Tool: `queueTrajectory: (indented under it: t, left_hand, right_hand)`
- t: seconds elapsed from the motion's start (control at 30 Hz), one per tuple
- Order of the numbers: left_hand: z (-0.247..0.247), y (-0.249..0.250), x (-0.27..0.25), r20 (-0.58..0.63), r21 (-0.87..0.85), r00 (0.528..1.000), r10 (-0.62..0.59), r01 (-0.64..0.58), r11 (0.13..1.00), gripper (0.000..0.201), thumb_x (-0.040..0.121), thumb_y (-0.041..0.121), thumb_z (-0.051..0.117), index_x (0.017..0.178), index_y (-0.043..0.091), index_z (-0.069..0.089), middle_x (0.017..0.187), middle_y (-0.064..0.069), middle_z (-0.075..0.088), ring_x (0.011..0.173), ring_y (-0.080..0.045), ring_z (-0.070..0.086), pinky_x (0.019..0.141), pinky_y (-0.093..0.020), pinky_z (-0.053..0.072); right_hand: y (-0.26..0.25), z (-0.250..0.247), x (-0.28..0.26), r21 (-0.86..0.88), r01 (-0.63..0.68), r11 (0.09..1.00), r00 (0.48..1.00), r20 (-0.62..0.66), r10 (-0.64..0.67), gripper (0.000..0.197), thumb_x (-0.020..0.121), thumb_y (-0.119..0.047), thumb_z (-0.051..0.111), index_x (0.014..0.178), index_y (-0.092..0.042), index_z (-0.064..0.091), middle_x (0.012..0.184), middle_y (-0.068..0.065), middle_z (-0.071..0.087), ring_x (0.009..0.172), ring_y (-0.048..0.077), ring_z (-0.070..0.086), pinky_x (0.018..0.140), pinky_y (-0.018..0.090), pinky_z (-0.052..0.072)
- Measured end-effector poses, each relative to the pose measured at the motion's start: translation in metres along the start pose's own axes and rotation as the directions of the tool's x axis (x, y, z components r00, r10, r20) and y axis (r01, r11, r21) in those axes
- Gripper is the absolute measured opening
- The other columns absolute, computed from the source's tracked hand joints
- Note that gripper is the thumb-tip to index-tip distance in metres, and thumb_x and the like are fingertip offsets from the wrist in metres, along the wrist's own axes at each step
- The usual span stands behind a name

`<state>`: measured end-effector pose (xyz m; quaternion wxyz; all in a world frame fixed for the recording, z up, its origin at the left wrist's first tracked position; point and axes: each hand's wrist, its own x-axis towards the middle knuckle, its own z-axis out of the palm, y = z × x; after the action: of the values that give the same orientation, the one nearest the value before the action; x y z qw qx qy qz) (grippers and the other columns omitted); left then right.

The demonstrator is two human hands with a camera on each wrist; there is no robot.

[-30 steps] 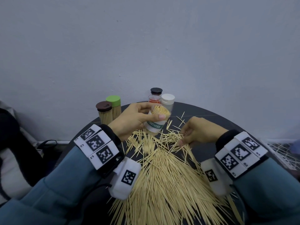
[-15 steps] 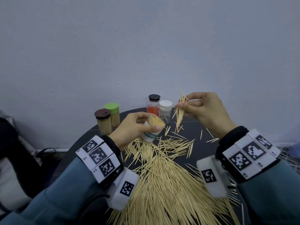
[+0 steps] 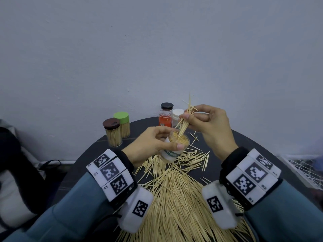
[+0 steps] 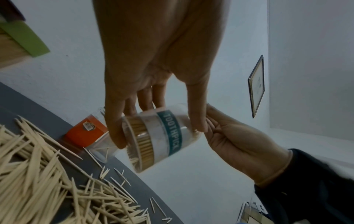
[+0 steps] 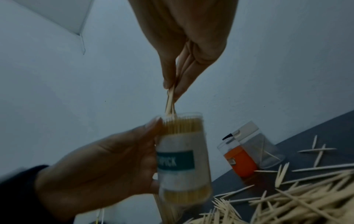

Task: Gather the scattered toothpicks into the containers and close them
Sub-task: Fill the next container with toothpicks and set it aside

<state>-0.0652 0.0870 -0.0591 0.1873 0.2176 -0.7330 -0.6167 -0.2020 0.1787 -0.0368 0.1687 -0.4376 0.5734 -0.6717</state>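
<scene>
My right hand [image 5: 184, 45] is pinching a small bunch of toothpicks [image 5: 170, 103] above the open container [image 5: 184, 157]. My left hand [image 5: 107, 168] is holding this container, and loose toothpicks [image 5: 298, 197] are lying on the dark table [image 5: 325, 130].

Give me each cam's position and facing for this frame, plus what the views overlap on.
Head: worn on the head, facing forward and down at the round dark table; shows both sleeves, left hand and right hand.
Left wrist: looks along the left hand at the clear TOOTHPICK-labelled container it grips; the right hand shows beyond.
Right wrist: looks along the right hand, whose fingers pinch a bundle of wooden toothpicks over the container.
Shared: both wrist views catch the container and the orange-labelled jar.
</scene>
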Motion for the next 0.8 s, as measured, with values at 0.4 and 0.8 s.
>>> queueTrajectory:
  t: [0.4, 0.8]
  left_hand:
    - [-0.004, 0.004, -0.001, -0.016, -0.105, 1.0, 0.023, -0.025, 0.994, 0.055, 0.064, 0.021, 0.073, 0.118, 0.015, 0.062, 0.112, -0.005, 0.069, 0.097, -0.013, 0.067, 0.072, -0.023, 0.053]
    - [-0.002, 0.002, -0.002, 0.062, -0.027, 0.998, -0.003, 0.004, 1.0, 0.058, 0.065, 0.019, 0.083, 0.118, 0.012, 0.062, 0.113, -0.012, 0.068, 0.101, -0.018, 0.065, 0.083, -0.031, 0.054]
  right_hand:
    - [0.018, 0.006, -0.008, -0.242, 0.083, 0.967, 0.993, 0.101, -0.06, 0.013, 0.078, -0.025, 0.072, 0.088, -0.02, 0.064, 0.089, -0.006, 0.072, 0.086, -0.001, 0.067, 0.072, 0.011, 0.05]
    - [0.007, 0.006, -0.007, -0.099, -0.081, 0.992, 0.98, 0.174, 0.097, 0.033, 0.098, -0.022, 0.04, 0.073, -0.015, 0.06, 0.091, 0.005, 0.068, 0.081, 0.008, 0.062, 0.079, 0.017, 0.048]
